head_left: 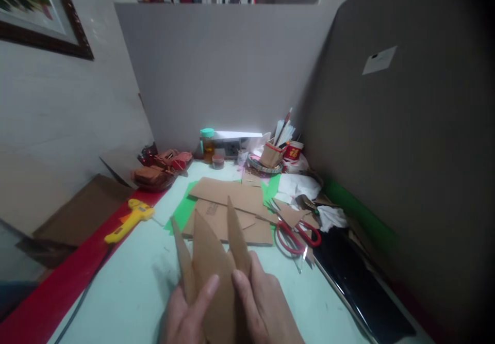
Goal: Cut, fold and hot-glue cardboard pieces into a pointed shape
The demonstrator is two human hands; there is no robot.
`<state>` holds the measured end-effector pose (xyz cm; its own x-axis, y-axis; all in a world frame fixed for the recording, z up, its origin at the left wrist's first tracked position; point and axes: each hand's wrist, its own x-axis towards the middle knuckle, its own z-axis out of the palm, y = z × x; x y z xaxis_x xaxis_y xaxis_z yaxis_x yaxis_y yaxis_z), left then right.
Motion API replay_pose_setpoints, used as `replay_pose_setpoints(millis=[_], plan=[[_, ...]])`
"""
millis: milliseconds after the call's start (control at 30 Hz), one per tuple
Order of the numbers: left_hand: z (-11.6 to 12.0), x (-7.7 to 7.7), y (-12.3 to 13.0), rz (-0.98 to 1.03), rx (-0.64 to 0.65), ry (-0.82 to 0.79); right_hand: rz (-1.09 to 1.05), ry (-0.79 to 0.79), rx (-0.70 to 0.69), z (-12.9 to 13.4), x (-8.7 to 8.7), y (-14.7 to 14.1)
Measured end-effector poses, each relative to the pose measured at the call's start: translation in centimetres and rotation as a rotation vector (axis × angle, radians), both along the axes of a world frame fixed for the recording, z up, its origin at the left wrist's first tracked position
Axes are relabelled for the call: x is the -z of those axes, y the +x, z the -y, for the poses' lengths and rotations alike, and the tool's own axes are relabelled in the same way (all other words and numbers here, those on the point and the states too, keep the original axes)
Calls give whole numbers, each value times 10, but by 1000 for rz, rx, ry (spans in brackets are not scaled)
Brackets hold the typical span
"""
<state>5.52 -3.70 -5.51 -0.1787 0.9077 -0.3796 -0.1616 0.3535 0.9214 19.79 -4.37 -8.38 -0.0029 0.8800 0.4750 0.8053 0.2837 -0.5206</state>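
Between my hands, near the front of the table, is a folded cardboard piece [212, 272] with several tall pointed flaps at its top. My left hand [189, 308] grips its left side, with the thumb lying on the front face. My right hand [263, 297] pinches the right flap between thumb and fingers. The lower end of the piece runs out of view. Beyond it, flat cardboard sheets [232, 189] lie stacked over green paper [184, 212]. To the right, red-handled scissors [291, 238] rest open among cardboard scraps [292, 214].
A yellow hot glue gun [129, 221] lies on the left, its cord trailing forward. A black glossy panel [359, 282] lies along the right. At the back are a jar with a teal lid [208, 145], a cardboard holder with brushes [271, 154] and a red cup [294, 150]. Grey panels [232, 70] stand behind.
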Motion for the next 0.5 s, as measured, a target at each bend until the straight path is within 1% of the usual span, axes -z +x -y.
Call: replay_pose_setpoints(millis=[67, 167, 200, 267, 367, 433, 500], plan=[[1, 3, 0, -51, -12, -3, -18, -37, 32, -3, -10, -12], [3, 4, 2, -124, -51, 38, 66, 1, 112, -2, -20, -26], [4, 4, 3, -120, -66, 57, 102, 18, 140, -1, -22, -30], [5, 3, 6, -68, -72, 79, 154, 40, 179, 0, -25, -37], [6, 1, 11, -9, -42, 75, 182, 41, 196, -1, -28, -43], [5, -3, 12, 5, -27, 74, 193, 43, 196, -3, -30, -42], [5, -11, 12, 95, -34, 39, 189, 57, 182, -4, -31, -38]])
